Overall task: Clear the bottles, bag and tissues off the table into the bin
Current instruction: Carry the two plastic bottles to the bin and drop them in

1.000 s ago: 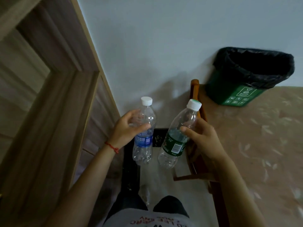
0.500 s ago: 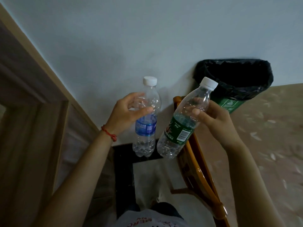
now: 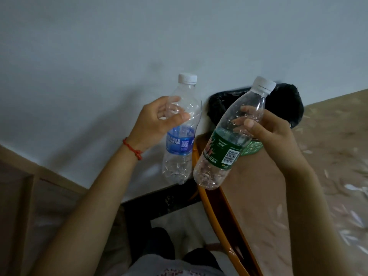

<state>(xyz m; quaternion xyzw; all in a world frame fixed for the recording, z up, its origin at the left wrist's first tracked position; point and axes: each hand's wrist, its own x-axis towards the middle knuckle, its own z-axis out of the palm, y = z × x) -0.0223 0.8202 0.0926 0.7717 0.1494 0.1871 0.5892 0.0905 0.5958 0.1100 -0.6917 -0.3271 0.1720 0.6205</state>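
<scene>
My left hand (image 3: 157, 124) grips an empty clear bottle with a blue label (image 3: 180, 142) and a white cap, held nearly upright. My right hand (image 3: 272, 140) grips a clear bottle with a green label (image 3: 225, 148), tilted with its white cap up and to the right. Both bottles hang in the air side by side, close together. Behind them stands the green bin (image 3: 251, 148) lined with a black bag (image 3: 286, 102), mostly hidden by the green-label bottle and my right hand.
A table under a beige leaf-patterned cloth (image 3: 328, 186) fills the right side, with an orange wooden rim (image 3: 211, 208) at its left edge. A pale wall (image 3: 139, 46) is straight ahead. Wooden door framing (image 3: 23, 176) lies at lower left. My legs are below.
Both hands have risen with their bottles and come nearer the bin. The view has swung so the bin now sits right behind the green-label bottle.
</scene>
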